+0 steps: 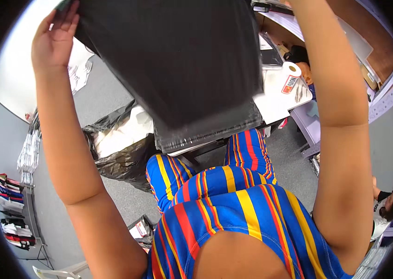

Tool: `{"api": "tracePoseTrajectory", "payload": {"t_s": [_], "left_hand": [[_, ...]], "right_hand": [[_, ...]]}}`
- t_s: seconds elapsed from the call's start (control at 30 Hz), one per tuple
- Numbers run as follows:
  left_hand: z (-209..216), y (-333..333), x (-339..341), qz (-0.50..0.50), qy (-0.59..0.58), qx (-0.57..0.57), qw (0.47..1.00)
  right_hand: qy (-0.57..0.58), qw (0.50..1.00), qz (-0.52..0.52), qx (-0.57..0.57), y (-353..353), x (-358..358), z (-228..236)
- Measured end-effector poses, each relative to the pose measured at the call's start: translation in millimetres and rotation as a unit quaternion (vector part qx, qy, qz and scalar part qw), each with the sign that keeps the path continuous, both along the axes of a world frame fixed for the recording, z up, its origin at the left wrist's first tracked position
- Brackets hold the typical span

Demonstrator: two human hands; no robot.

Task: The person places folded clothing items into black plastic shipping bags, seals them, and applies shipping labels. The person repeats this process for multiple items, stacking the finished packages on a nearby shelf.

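Observation:
A large black sheet-like piece, blurred at its lower edge, is stretched out in front of me; whether it is cloth or plastic I cannot tell. At its upper left edge, my left hand has its palm showing, and dark material lies between the thumb and fingers. My right arm reaches up past the top edge of the picture, so the right hand is out of sight. Below the black piece lies a stack of flat black packets with shiny plastic edges, close to my knees.
An open black bin bag with white material in it stands left of the stack. To the right, a label roll rests on a white surface. Garment racks line the far left. Another person is at the right edge.

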State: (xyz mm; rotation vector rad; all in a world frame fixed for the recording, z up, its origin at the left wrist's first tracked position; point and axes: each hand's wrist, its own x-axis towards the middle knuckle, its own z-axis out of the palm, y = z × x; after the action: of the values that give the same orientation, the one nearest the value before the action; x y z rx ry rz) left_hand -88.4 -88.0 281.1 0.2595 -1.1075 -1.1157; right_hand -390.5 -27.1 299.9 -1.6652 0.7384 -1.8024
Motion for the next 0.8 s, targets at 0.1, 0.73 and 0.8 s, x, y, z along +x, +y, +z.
{"api": "tracePoseTrajectory", "payload": {"t_s": [0.1,0.73,0.8], "left_hand": [[-16.5,14.1,12.6,-0.041,0.0,-0.044,0.998],[-351.7,144.3,45.4,-0.238,-0.339,0.417,0.809],[-349.2,147.0,45.4,-0.209,-0.367,0.396,0.816]], "right_hand": [[-0.002,0.996,0.086,-0.033,9.7,-3.4,-10.7],[0.42,0.876,-0.215,0.103,123.3,90.5,-306.4],[0.422,0.894,-0.103,0.11,112.7,129.8,-328.2]]}}
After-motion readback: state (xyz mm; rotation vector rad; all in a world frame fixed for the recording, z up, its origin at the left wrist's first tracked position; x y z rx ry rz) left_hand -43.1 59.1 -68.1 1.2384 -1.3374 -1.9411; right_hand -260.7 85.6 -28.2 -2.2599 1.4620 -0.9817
